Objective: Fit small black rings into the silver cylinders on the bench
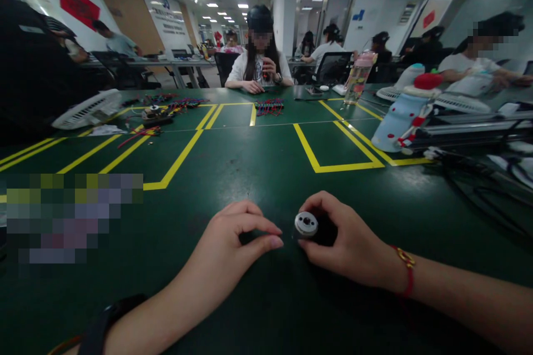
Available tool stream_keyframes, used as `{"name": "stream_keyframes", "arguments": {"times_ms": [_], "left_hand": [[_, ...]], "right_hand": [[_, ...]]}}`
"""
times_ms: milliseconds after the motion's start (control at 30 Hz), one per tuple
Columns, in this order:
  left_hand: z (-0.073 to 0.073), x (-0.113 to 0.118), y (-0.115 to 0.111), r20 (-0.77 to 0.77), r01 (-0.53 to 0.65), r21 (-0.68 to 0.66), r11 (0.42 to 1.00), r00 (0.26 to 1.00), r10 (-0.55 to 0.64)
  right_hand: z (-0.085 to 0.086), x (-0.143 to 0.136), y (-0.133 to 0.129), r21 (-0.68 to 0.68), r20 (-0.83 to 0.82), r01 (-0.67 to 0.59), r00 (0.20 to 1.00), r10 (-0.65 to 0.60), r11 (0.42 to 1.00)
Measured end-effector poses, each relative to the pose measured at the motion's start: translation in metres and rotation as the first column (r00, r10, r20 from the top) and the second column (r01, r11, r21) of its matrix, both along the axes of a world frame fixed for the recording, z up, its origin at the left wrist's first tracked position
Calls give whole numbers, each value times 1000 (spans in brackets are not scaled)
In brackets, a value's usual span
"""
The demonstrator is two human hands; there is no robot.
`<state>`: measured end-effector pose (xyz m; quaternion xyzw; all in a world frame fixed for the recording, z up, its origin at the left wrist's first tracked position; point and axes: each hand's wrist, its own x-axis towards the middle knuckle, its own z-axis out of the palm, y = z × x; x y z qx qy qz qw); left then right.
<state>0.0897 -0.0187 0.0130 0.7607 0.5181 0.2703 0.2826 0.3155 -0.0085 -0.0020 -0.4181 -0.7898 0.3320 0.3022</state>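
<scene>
My right hand (347, 241) grips a small cylindrical motor (306, 224) between thumb and fingers. Its silver round face, with a dark centre and small holes, points upward, while its lower body is dark and partly hidden. Just left of it is my left hand (244, 233), its thumb and index finger curved toward the motor. A narrow gap separates those fingertips, and I see nothing between them. The left hand does not touch the motor. Both hands are low over the dark green table (245, 163).
Yellow tape (306, 147) marks the table. Wires (183, 104) and a white fan (89, 109) lie far left. On the right stand a blue bottle (389, 122), a clear bottle (358, 79) and black cables (478, 188). A person (258, 61) sits opposite.
</scene>
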Motion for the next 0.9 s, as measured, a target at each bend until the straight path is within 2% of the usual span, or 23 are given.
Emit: {"name": "stream_keyframes", "arguments": {"times_ms": [133,233,300,400,467,533,633,700,767,833,900], "left_hand": [[-16,6,3,-199,60,30,998,979,-53],[-14,5,5,-132,87,-19,996,987,-89],[-6,-3,5,-46,64,-72,995,997,-67],[6,-27,6,-13,-47,-133,990,999,45],[9,-49,7,-46,-160,-155,975,987,155],[8,-69,8,-80,-321,-212,923,947,311],[-1,-92,10,-65,-446,-253,858,893,445],[-7,-101,11,-31,-459,-259,850,883,468],[-13,-104,12,15,-462,-279,842,874,485],[-17,-104,13,89,-464,-313,829,855,512],[-20,-103,14,187,-465,-341,817,818,544]], "right_hand": [[-1,0,0,8,15,-33,999,33,999],[5,2,1,50,43,-26,999,24,998],[11,13,8,120,53,52,997,-59,991],[18,51,26,208,74,259,958,-279,943],[19,87,40,260,131,419,877,-462,870],[18,123,51,313,217,557,746,-629,769],[18,168,61,366,330,672,553,-765,644],[17,188,67,383,384,696,478,-790,608],[15,201,72,382,422,699,450,-787,605],[13,205,75,372,432,705,444,-785,604],[11,196,73,474,385,681,410,-827,558]]}}
